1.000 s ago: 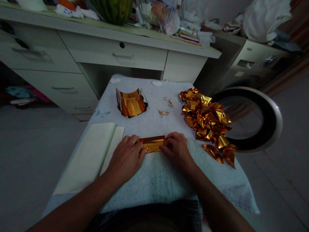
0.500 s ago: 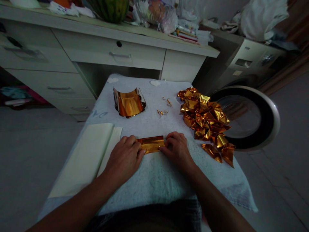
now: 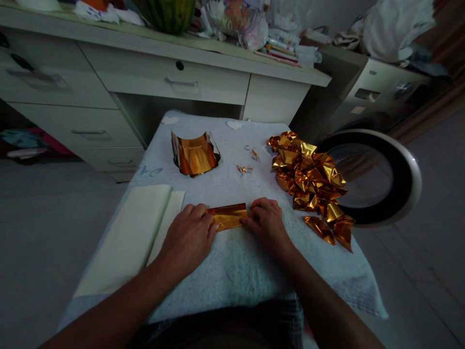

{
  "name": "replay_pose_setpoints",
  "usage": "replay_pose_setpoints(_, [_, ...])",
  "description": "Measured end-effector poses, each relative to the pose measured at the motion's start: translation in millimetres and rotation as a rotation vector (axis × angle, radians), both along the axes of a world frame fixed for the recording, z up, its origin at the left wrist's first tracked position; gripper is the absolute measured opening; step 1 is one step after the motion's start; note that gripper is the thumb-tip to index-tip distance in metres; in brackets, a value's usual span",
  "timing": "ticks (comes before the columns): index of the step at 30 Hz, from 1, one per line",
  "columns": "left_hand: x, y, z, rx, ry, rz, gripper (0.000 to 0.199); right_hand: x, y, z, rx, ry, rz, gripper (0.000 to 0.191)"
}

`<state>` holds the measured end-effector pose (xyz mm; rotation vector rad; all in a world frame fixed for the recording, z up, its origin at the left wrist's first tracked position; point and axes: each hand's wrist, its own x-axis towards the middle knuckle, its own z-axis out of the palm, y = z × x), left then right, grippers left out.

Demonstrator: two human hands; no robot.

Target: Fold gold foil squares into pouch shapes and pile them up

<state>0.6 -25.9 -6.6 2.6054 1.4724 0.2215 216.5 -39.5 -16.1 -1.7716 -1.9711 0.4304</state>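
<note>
A folded strip of gold foil paper lies across the cloth-covered table in front of me. My left hand grips its left end, fingers closed with the thumb along the near side. At the right end, my right hand pinches the strip between thumb and curled fingers. Beyond them sits a curved stack of gold foil sheets. Many folded gold foil pieces are heaped on the right side. Small gold scraps lie between stack and heap.
Pale folded paper covers the table's left side. A white drawer cabinet stands behind, its top holding a watermelon and plastic bags. To the right is a washing machine with its round door swung open beside the table.
Both hands stay almost where they were on the gold foil strip. The strip's near edge looks slightly more folded or creased. Nothing else has visibly moved.
</note>
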Motion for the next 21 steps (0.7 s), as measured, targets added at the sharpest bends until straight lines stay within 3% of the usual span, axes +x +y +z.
replay_pose_setpoints(21, [-0.7,-0.9,-1.6,0.027,0.004,0.001,0.023,3.7,-0.7,5.9,-0.056,0.085,0.027,0.016])
